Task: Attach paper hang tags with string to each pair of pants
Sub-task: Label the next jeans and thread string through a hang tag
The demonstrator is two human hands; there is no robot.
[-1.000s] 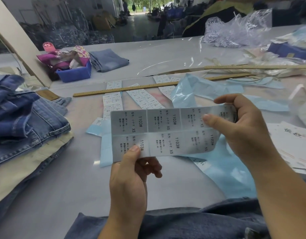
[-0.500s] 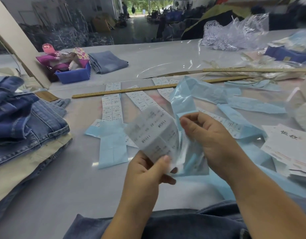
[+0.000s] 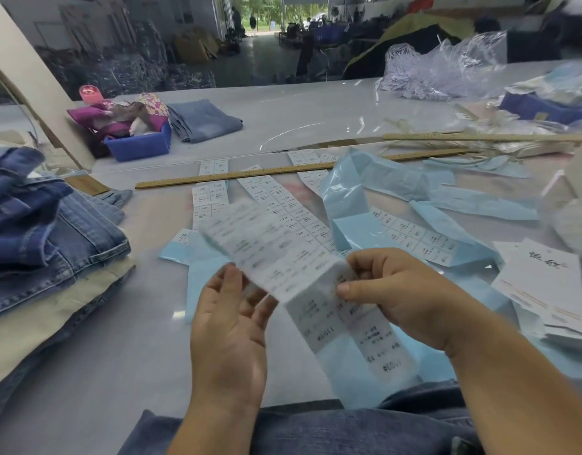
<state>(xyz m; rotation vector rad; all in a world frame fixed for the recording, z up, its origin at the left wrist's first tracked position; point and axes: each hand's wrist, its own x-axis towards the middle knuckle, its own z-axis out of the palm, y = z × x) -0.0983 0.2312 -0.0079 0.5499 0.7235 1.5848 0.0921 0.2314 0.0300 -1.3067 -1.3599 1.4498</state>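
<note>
Since a second ago the label sheet [image 3: 283, 257] has gone from stretched flat between both hands to swung diagonal, its long axis running upper left to lower right at mid-frame. The right hand [image 3: 404, 297] pinches it at its fold while the left hand [image 3: 230, 323] is spread palm-up just under it, maybe touching, too blurry to say. The stacked jeans [image 3: 46, 238] wait at left, nearer the left hand, with hang tags [image 3: 545, 284] at right and blue backing paper [image 3: 381, 192] cluttering between.
</note>
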